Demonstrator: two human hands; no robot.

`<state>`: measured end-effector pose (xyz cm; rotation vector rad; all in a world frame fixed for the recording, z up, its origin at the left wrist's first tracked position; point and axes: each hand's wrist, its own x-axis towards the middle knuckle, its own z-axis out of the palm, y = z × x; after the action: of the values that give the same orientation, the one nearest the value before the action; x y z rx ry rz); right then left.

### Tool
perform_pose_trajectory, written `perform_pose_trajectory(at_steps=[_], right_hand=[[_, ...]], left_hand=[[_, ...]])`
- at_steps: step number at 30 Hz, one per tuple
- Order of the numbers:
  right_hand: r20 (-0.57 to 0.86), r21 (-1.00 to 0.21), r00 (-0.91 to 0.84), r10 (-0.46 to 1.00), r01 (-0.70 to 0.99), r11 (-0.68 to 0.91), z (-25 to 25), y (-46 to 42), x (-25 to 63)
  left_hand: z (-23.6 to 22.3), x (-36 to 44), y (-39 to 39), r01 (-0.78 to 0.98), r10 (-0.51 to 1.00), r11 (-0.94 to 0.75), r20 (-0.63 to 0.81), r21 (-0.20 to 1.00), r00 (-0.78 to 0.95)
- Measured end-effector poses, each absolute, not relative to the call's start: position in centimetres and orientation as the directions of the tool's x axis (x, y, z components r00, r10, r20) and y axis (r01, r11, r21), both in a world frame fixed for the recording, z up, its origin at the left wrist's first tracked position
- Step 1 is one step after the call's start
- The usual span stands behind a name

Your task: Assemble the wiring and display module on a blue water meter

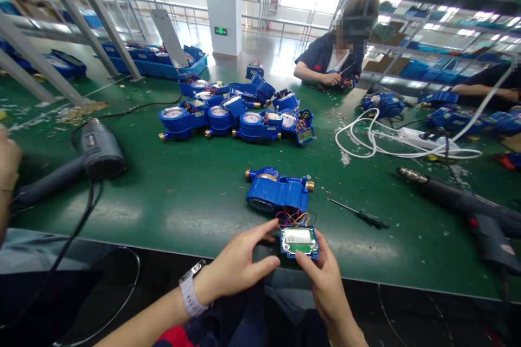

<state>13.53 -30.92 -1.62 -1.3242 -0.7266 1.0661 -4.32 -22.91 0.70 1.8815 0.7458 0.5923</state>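
Observation:
A blue water meter (277,192) lies on the green table (183,195) near the front edge, brass fittings at both ends. Coloured wires (293,218) run from it to a small green circuit board with a display (299,241). My right hand (325,282) grips that board from below and from the right. My left hand (240,263) has its fingers spread, thumb and forefinger touching the board's left edge. A white watch sits on my left wrist.
A pile of blue meters (240,111) lies mid-table. A heat gun (87,160) rests at left, another (468,206) at right, a screwdriver (360,215) beside the meter, white cables (391,141) beyond. A person (337,49) works opposite; another's hand (8,165) shows at left.

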Motion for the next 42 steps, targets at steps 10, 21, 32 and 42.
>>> perform_pose_trajectory(at_steps=[10, 21, 32, 42], right_hand=[[-0.142, -0.96, 0.31, 0.94, -0.275, -0.054, -1.4, -30.2, 15.1], [-0.136, -0.969, 0.271, 0.953, -0.236, -0.071, -2.6, -29.6, 16.1], [-0.097, -0.98, 0.042, 0.994, 0.167, -0.103, -1.1, -27.7, 20.2], [0.075, -0.876, 0.134, 0.988, 0.482, 0.001, -0.9, -28.3, 21.3]], left_hand=[[-0.8, -3.8, -18.9, 0.28, 0.753, -0.597, 0.405, 0.752, 0.519], [0.2, -3.0, -19.3, 0.234, 0.86, -0.299, 0.156, 0.925, 0.485], [-0.6, -1.1, -19.9, 0.152, 0.884, -0.159, 0.072, 0.975, 0.462], [-0.6, -0.8, -20.0, -0.028, 0.886, 0.095, -0.072, 0.995, 0.457]])
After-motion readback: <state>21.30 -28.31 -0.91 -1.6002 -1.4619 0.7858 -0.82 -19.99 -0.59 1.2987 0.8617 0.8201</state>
